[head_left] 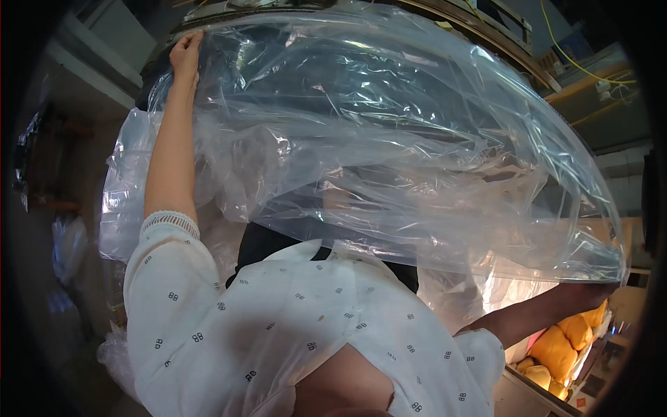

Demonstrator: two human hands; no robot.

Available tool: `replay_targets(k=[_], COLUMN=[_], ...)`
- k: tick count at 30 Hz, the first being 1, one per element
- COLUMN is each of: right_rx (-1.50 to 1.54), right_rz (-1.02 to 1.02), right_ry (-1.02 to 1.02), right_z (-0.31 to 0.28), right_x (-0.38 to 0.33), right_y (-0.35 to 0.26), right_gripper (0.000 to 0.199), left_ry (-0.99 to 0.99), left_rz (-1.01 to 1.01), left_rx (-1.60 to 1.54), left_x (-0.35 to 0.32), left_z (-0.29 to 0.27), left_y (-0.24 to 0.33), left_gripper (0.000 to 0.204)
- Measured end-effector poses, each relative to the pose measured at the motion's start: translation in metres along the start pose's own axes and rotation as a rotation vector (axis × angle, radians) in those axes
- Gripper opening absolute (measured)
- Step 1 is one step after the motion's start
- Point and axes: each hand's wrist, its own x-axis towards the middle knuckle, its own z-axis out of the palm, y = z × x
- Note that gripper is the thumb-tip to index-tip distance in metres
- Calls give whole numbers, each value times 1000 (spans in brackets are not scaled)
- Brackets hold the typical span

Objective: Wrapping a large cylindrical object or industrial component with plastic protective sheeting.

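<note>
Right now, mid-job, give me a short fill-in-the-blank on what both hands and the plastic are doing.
1. Both hands hold a big sheet of ____ plastic.
2. The left hand grips its ____ corner, arm stretched up.
3. The right hand holds the sheet's edge near some ____ bags.

Missing words: clear; top left; yellow

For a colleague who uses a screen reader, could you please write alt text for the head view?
A person spreads a large clear plastic bag wide, left hand gripping its upper edge, right hand at its lower corner. Yellow bundles lie below.
</note>
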Motion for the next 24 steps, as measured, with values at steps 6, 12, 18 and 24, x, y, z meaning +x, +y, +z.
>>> replay_targets(k=[6,12,18,24], right_rx=[-155,15,-1581,-1286], right_rz=[322,529,-475,-1100], right_ry=[-953,-149,459,-166], right_z=[68,-48,-151,85], right_x=[-163,-41,194,102], right_y=[130,74,-89,-5], right_gripper=[30,26,37,20], left_ry=[77,40,-314,46], left_rz=[26,5,141,139], left_rx=[201,154,521,925], left_x=[8,24,14,68], left_z=[2,-19,8,-126], left_y=[1,-7,-4,-31], left_gripper=[25,26,31,48])
